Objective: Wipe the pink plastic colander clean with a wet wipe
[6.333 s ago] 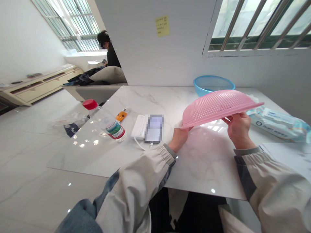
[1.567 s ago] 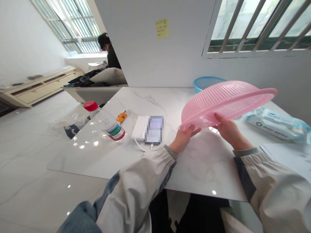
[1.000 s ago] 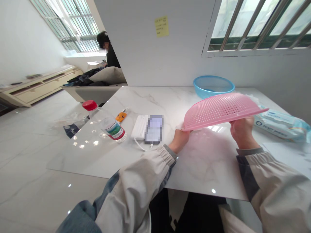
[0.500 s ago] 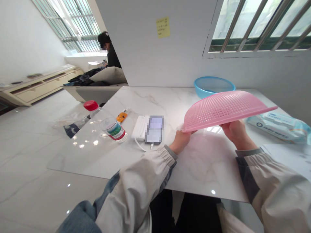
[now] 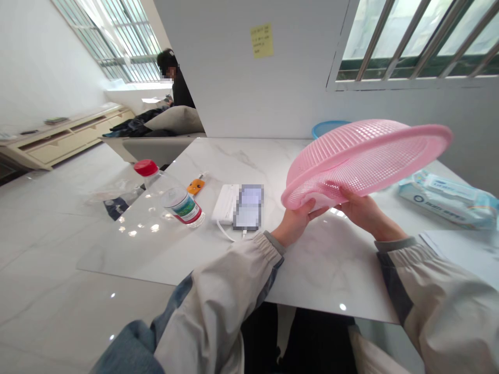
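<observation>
On my feed the pink colander (image 5: 362, 156) is up off the table (image 5: 323, 275), tilted, its far rim raised, gripped between the left hand (image 5: 294, 226) and the right hand (image 5: 368, 210). Both hands are curled around the near rim, not spread, and the colander hides some of their fingertips from me. Behind it, the blue basin (image 5: 327, 127) shows only as a strip of rim. The phone (image 5: 249, 206) is pixelated past reading, lying against a white power bank (image 5: 225, 203) with a cable. I can't read the wipes pack (image 5: 448, 195), and the paper (image 5: 463, 246) runs off my frame. The marble table also carries a red-capped bottle (image 5: 177, 200) and a small orange item (image 5: 195, 185). Beyond, a person (image 5: 175, 85) sits on a sofa (image 5: 156, 148) near a barred window (image 5: 125, 47).
</observation>
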`<state>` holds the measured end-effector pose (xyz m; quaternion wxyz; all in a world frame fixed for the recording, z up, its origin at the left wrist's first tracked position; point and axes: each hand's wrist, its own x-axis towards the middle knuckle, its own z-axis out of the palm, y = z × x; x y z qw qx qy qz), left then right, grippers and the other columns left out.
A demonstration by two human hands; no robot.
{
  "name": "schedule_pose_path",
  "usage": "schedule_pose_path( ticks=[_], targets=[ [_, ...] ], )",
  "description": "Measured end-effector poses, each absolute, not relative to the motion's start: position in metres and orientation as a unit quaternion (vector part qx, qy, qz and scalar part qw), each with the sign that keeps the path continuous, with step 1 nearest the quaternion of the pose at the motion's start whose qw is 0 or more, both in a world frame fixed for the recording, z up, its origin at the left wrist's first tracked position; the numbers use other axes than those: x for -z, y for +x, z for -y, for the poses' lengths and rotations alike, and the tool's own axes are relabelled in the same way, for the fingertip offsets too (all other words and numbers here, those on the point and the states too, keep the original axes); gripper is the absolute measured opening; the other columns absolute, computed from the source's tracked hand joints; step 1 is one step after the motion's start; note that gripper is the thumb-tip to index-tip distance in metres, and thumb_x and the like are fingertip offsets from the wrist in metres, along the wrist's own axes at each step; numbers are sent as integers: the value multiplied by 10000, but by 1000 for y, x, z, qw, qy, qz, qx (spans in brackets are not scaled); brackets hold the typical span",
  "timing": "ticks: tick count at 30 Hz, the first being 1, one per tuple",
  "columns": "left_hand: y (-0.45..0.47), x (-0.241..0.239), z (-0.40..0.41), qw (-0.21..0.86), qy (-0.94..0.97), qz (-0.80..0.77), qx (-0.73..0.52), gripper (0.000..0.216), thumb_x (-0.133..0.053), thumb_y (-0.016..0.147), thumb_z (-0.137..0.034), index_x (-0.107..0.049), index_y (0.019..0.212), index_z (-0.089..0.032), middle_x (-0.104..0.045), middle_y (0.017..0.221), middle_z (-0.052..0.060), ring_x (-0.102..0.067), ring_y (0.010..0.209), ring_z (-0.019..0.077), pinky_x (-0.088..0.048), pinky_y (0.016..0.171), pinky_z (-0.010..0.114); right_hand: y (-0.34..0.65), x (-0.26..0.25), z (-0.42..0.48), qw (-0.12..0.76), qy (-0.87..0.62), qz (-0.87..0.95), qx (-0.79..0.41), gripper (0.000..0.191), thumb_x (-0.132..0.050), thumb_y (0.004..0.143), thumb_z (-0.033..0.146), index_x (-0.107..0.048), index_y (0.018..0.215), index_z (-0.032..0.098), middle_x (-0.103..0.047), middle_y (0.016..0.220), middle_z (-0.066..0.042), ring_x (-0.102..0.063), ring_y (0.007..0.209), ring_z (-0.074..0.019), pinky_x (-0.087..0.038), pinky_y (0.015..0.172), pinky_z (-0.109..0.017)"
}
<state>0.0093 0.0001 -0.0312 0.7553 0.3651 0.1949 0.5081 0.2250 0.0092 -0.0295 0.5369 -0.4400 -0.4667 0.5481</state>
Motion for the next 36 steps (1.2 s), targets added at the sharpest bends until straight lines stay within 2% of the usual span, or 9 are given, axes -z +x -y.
schedule_pose_path(
  ticks=[5, 9, 12, 16, 19, 23, 28, 32, 36],
  targets=[
    [12, 31, 0, 771, 315, -199, -516, 650, -943, 909, -304, -725, 1515, -220, -704, 1640, 161, -637, 1575, 442, -540, 1322, 696, 230, 29, -11, 521, -452, 491, -533, 410, -839, 992, 679, -869, 1314, 426, -802, 1528, 5, -715, 1500, -330, -649, 1216, -516],
    [14, 31, -2, 775, 289, -204, -524, 538, -920, 919, -307, -767, 1423, -197, -712, 1630, 161, -611, 1603, 444, -540, 1326, 682, 234, 30, -15, 517, -455, 501, -524, 506, -908, 916, 687, -852, 1341, 418, -808, 1517, -14, -700, 1517, -364, -592, 1273, -582],
    [15, 30, -3, 766, 266, -215, -544, 489, -899, 920, -281, -771, 1383, -189, -728, 1606, 156, -611, 1606, 433, -549, 1322, 664, 235, 31, -15, 517, -482, 490, -510, 510, -960, 828, 721, -870, 1212, 398, -858, 1380, -54, -728, 1465, -398, -626, 1205, -596],
    [15, 29, -4, 755, 245, -229, -564, 419, -877, 913, -238, -782, 1313, -162, -756, 1556, 159, -654, 1565, 424, -564, 1312, 645, 233, 28, -12, 515, -494, 478, -512, 544, -991, 757, 772, -864, 1048, 330, -879, 1237, -99, -779, 1352, -392, -673, 1091, -525],
    [15, 27, -4, 751, 238, -234, -569, 412, -878, 899, -212, -784, 1297, -162, -776, 1519, 151, -679, 1541, 410, -569, 1313, 626, 231, 24, -9, 504, -492, 475, -528, 637, -1021, 745, 734, -874, 1180, 291, -874, 1271, -108, -787, 1317, -370, -665, 1078, -499],
    [15, 26, -5, 750, 223, -235, -577, 418, -894, 872, -200, -771, 1270, -175, -825, 1411, 135, -729, 1478, 389, -590, 1286, 624, 231, 22, -7, 465, -478, 503, -550, 697, -1055, 766, 637, -868, 1343, 293, -850, 1398, -120, -766, 1377, -378, -625, 1178, -540],
    [16, 30, -9, 741, 208, -262, -582, 343, -850, 878, -186, -769, 1210, -168, -855, 1290, 129, -782, 1388, 364, -585, 1277, 637, 235, 24, -6, 452, -481, 514, -548, 689, -1079, 768, 594, -874, 1353, 292, -847, 1412, -121, -782, 1343, -372, -595, 1237, -572],
    [16, 28, -8, 743, 219, -265, -574, 343, -820, 898, -179, -777, 1239, -175, -856, 1287, 121, -784, 1385, 352, -580, 1284, 623, 234, 21, -5, 466, -474, 512, -544, 661, -1056, 796, 607, -870, 1346, 292, -844, 1410, -127, -797, 1306, -359, -642, 1176, -564],
    [15, 25, -5, 741, 239, -263, -569, 406, -825, 906, -194, -774, 1309, -196, -839, 1357, 111, -789, 1368, 340, -603, 1262, 595, 232, 18, -3, 441, -489, 512, -553, 683, -1084, 725, 627, -890, 1267, 259, -869, 1256, -136, -839, 1044, -309, -712, 1007, -529]
  ],
)
